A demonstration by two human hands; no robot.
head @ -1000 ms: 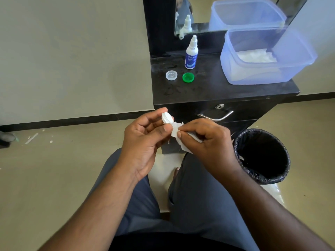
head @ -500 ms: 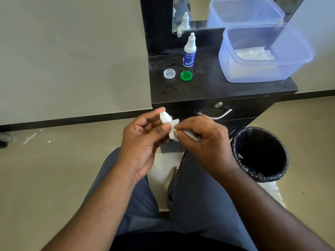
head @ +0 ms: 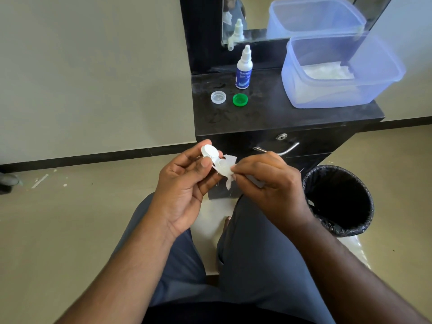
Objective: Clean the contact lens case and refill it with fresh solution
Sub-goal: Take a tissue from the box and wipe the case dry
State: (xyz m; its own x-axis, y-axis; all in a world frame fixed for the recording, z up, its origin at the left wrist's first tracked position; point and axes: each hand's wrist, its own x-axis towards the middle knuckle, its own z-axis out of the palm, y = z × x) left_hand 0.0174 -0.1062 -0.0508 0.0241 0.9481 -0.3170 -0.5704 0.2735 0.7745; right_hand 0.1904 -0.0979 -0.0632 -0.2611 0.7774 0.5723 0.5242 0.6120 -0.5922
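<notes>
While you sit with your knees apart over the pale floor, your left hand [head: 187, 183] grips the white lens case [head: 216, 160] between thumb and fingertips, holding it up in front of your lap, just short of the cabinet. The case is tilted, one round well turned up and to the left, its smooth underside toward you; the other well points at your right hand [head: 268, 183], whose thumb and forefinger are pinched together on a scrap of white tissue [head: 229, 170] pressed against that well. The tissue's torn corners stick out above and below the pinch. Both wells have no caps on them. To your right, a round bin [head: 339, 202] with a black liner stands on the floor, close beside your right wrist in the view. Ahead of your hands is a black cabinet [head: 280, 118] with a metal drawer handle [head: 278, 149] and a small lock above it. On its dark top, nearest you, lie a clear cap [head: 218, 97] and a green cap [head: 240, 99], side by side and not touching, open sides up. Just behind them the solution bottle [head: 244, 69] stands upright, white with a blue label and a capped nozzle. To the right sits a translucent bluish tub [head: 339, 73] with white tissue inside. Farthest back, a mirror [head: 257, 17] reflects the bottle and tub, and a plain wall with a dark skirting runs off to the left.
</notes>
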